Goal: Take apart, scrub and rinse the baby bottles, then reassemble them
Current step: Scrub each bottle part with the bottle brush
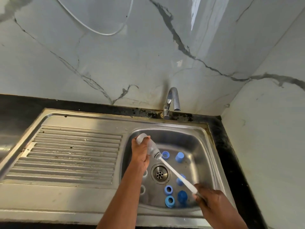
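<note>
Far left of the drain (159, 174), the ribbed draining board (66, 154) lies flat, part of the same steel sheet as the sink (203, 146). Just left of the drain, two clear pieces (142, 189) lie on the sink floor, partly hidden by the left forearm; what they are cannot be told. Beyond the drain and to its left, the left hand (140, 156) grips a clear baby bottle (149, 146), fingers curled round its body. The bottle is held off the sink floor, tilted, with its base toward the far left and its mouth slanting down toward the drain.

At that mouth sits the bristled head of a white bottle brush (176, 174), whose long handle runs diagonally across the right edge of the drain. Straight behind the drain, on the far rim, stands a chrome tap (171, 100) with its spout curving forward.

Right of the drain, blue bottle parts are scattered on the sink floor: a ring (165, 155) and a cap (179, 157) on the far side, another cap (180, 180) under the brush handle, two more rings (168, 190) nearer, and a darker blue dome (182, 196) beside them. Farthest right of the drain, the right hand (208, 197) holds the end of the brush handle, fingers closed round it.
</note>
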A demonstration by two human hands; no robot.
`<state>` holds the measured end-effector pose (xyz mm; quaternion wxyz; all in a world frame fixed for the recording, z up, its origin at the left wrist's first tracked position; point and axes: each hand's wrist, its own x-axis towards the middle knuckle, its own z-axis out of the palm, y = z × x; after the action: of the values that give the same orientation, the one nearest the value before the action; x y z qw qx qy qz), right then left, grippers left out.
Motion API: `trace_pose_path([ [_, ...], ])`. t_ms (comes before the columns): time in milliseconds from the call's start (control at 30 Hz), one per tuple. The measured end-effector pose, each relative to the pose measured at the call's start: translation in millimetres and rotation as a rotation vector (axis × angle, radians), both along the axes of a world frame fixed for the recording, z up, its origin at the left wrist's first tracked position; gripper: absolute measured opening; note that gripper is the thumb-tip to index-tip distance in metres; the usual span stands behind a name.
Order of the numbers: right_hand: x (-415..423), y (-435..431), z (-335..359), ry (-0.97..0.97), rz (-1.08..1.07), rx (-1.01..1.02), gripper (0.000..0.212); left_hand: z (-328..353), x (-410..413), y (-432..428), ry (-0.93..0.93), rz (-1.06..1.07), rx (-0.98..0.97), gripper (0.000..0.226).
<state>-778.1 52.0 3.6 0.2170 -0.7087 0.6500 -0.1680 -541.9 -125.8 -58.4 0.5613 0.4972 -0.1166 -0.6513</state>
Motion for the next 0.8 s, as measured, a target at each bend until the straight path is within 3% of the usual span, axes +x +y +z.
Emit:
trace_pose_path([
  [67, 4.8, -4.6, 2.4, -0.082, 0.011, 0.102, 0.025, 1.5, -0.7, -1.5, -0.025, 0.019, 0.003, 0.03],
  [200, 6.4, -16.6, 11.8, -0.208, -0.009, 0.26, 0.022, -2.3, 5.3, -6.7, 0.012, 0.028, -0.045, 0.051],
  [267, 6.2, -18.7, 11.4, -0.23, -0.013, 0.239, 0.023, -10.7, 5.0, -10.5, 0.03, -0.005, -0.042, 0.057],
  [500, 20.5, -24.5, -11.4, 0.224, 0.012, -0.039, 0.049, 2.9, -26.7, 2.9, -0.017, -0.08, -0.085, 0.027],
  [667, 31.7, -22.3, -3.4, 0.342, 0.033, 0.003, 0.049, -1.2, -22.1, 2.4, -0.018, -0.089, -0.085, 0.055],
  [800, 30.3, -22.4, 0.1, 0.077, -0.033, 0.07, 0.042, -5.8, -23.4, 8.4, -0.098, -0.046, -0.031, 0.067],
])
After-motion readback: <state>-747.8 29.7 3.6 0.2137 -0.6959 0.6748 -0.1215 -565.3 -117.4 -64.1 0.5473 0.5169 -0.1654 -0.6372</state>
